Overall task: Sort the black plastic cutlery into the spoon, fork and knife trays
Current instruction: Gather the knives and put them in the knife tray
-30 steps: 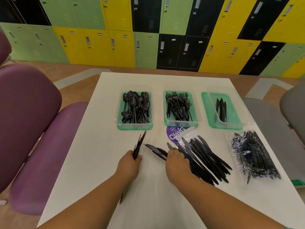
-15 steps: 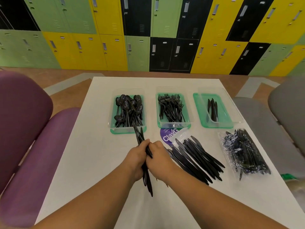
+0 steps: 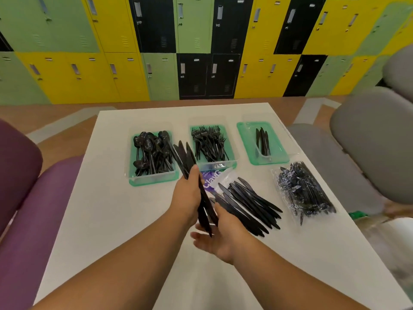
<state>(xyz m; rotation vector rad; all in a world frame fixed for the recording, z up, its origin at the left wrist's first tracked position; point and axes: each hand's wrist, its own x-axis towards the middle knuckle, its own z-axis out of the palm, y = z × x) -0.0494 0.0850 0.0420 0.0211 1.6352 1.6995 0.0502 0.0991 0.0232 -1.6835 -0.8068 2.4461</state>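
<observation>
The right hand [image 3: 218, 239] lies open, palm up, under the lower tips of the knife bundle [image 3: 186, 158]. The left hand [image 3: 187, 198] grips this bundle above the worktop [image 3: 111, 209], its fingers mostly hidden behind it. Farther, loose knives [image 3: 248, 204] partly cover a purple label [image 3: 211, 179], and the bundle's tips overlap the spoon tray [image 3: 154, 180], beside the fork tray [image 3: 218, 164] and knife tray [image 3: 248, 139].

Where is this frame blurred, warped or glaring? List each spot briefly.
Head view: motion blur smears the grey chair and softens the right hand, while the knives in the left hand look sharp; the wide lens bows the lockers and table edges; small glints on the sealed bag; light even, shadows faint.
</observation>
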